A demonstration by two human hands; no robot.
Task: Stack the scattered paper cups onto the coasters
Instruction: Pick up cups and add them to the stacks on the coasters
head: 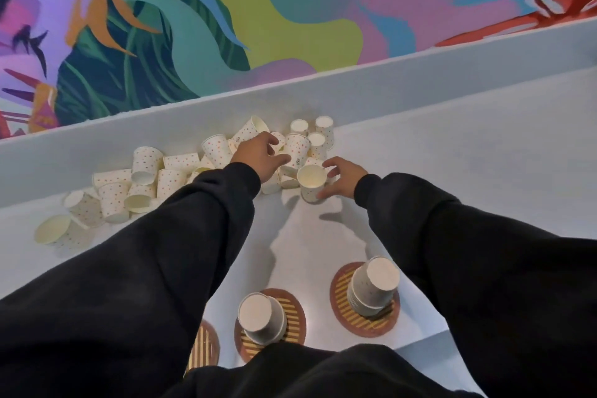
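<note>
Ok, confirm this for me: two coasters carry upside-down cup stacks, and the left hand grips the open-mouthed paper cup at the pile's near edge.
Not quite: it is the wrong hand. The head view shows the right hand gripping the open-mouthed paper cup at the pile's near edge. The left hand only reaches over the pile with its fingers apart. The rest stands: two coasters carry upside-down cup stacks.

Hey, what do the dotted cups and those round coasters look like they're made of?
The cups look like thin paper: matte white with small coloured dots, rolled rims, plain cream insides. The coasters seem to be bamboo or wood slats, yellowish strips in a brown rim, though woven fibre is possible.
</note>
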